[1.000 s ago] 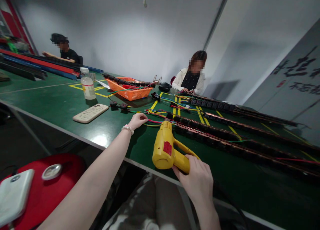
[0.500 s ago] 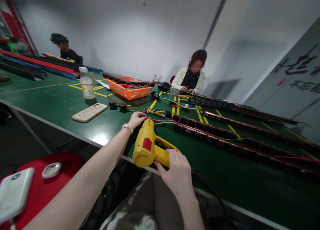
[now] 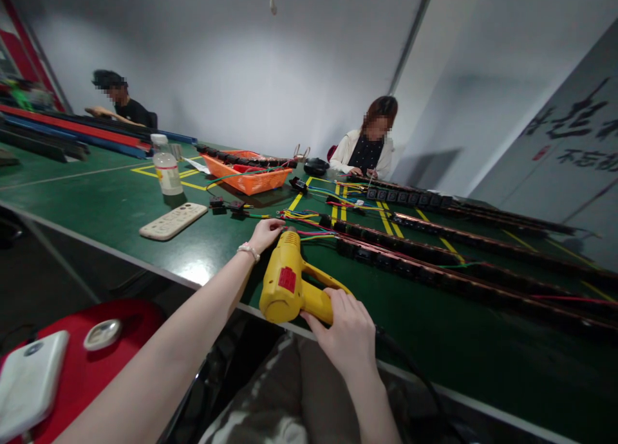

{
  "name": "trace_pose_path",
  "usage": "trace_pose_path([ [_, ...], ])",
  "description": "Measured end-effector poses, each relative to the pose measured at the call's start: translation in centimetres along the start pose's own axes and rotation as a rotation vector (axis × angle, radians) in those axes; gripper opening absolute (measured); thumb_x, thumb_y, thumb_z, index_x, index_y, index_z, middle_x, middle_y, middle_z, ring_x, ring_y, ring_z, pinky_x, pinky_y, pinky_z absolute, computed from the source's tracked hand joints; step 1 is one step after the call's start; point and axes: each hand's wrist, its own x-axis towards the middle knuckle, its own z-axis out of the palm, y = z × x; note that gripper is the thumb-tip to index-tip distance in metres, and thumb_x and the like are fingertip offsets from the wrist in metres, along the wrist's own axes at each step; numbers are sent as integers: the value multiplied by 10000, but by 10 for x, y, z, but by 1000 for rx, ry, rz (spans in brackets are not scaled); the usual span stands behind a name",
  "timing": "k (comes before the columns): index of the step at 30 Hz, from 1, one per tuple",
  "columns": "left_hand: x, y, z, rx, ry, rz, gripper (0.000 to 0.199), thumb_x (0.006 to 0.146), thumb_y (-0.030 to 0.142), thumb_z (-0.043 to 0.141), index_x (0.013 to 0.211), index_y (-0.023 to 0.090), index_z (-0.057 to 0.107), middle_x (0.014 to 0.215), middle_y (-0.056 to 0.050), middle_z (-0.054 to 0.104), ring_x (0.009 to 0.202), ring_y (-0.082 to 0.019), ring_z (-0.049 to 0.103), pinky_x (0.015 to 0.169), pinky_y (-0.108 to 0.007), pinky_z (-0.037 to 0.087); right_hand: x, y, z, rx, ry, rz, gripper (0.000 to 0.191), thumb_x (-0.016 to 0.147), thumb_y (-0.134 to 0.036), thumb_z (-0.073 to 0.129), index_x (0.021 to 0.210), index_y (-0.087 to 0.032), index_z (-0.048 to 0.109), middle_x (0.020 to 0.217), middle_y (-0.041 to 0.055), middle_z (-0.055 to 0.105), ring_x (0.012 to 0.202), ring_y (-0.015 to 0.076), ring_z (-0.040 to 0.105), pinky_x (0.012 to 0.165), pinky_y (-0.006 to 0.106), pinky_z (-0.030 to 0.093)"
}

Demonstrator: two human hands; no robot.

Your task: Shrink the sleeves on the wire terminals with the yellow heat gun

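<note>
My right hand [image 3: 345, 328] is wrapped round the handle of a yellow heat gun [image 3: 282, 286] with a red label. The gun's nozzle faces away from me, over the green table. Just left of the nozzle, my left hand [image 3: 264, 235] has its fingers pinched at the ends of several coloured wires [image 3: 316, 234]. The nozzle partly hides the wires beside my fingertips. These wires lead right to a long strip of black blocks with copper-coloured edges [image 3: 381, 257].
A beige remote control [image 3: 174, 221], a bottle [image 3: 167, 170] and an orange basket [image 3: 248, 181] stand left and beyond. More strips [image 3: 463, 239] lie to the right. Two people sit across the room. A red stool [image 3: 125, 312] at lower left bears a white phone [image 3: 31, 379].
The heat gun and my right hand have shifted slightly to the right. My left hand stays pinched by the wires, and the view has moved a little.
</note>
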Motion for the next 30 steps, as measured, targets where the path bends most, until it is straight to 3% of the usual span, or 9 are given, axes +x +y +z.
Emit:
trace_pose_path([
  [9,0,-5,5,254,14,79,161,814,178,497,865,158,648,901,-80,666,860,-189,599,823,-315,470,-7,18,-10,-72,30,11,452,812,-581,522,963,-156,559,847,44,626,778,182,553,726,285,377],
  [20,2,-6,9,322,-36,79,189,860,250,424,777,174,576,838,-76,612,785,-190,559,748,-304,442,-15,35,-12,-216,52,62,469,809,-574,531,988,-140,551,872,56,632,813,195,561,742,292,381],
  [25,-1,-1,8,324,-30,44,179,820,214,431,772,172,598,853,-78,621,800,-195,556,754,-308,438,-15,28,-12,-243,46,66,475,814,-576,520,989,-136,547,839,61,616,782,196,545,716,298,375],
  [30,-3,3,7,307,9,49,184,806,201,433,785,169,613,865,-71,635,813,-187,561,768,-300,445,-14,6,-8,-274,59,90,463,846,-562,469,976,-125,547,778,62,582,746,203,513,688,317,351],
])
